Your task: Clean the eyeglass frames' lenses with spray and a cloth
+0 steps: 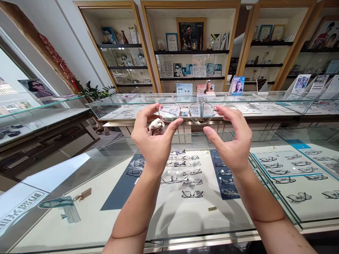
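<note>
Raised above the glass counter is a pair of thin-rimmed round eyeglasses [184,109], held level between both hands. One lens bears the word "Namix". My left hand [155,135] pinches the left end of the frame with its fingertips. Tucked in that same palm is a crumpled light cloth [156,126] with dark print. At the other end, my right hand [233,135] grips near the hinge with its fingers, the thumb held apart below the lens. The temples are mostly hidden behind the fingers.
Beneath my arms a glass display case [169,243] holds several rows of eyeglasses [192,194]. A brown tag [86,193] and a small gold piece [212,209] lie at its front. Farther off stand another glass counter [119,106] and wooden shelves [192,52]. A plant [96,91] is at left.
</note>
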The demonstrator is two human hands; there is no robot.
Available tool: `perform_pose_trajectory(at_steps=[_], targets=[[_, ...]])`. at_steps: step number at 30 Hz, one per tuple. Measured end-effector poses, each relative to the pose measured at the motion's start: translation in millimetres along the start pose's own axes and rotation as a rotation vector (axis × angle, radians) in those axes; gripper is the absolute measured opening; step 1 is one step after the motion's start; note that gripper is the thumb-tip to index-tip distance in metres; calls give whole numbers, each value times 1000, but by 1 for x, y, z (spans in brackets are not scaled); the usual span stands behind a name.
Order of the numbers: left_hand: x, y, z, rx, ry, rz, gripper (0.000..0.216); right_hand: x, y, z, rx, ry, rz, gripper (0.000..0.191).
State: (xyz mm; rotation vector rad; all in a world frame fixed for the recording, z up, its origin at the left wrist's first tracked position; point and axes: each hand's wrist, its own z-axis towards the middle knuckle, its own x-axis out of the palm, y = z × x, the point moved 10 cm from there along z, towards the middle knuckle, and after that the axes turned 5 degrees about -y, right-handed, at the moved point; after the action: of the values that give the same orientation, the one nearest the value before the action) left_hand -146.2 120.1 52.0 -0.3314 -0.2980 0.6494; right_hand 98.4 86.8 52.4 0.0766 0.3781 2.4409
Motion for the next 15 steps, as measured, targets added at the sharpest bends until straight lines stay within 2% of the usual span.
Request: perform_pose_trajectory(at_steps=[15], targets=[[5, 2, -4, -20, 62, 44, 60, 4, -4, -5, 24, -46, -41, 42]])
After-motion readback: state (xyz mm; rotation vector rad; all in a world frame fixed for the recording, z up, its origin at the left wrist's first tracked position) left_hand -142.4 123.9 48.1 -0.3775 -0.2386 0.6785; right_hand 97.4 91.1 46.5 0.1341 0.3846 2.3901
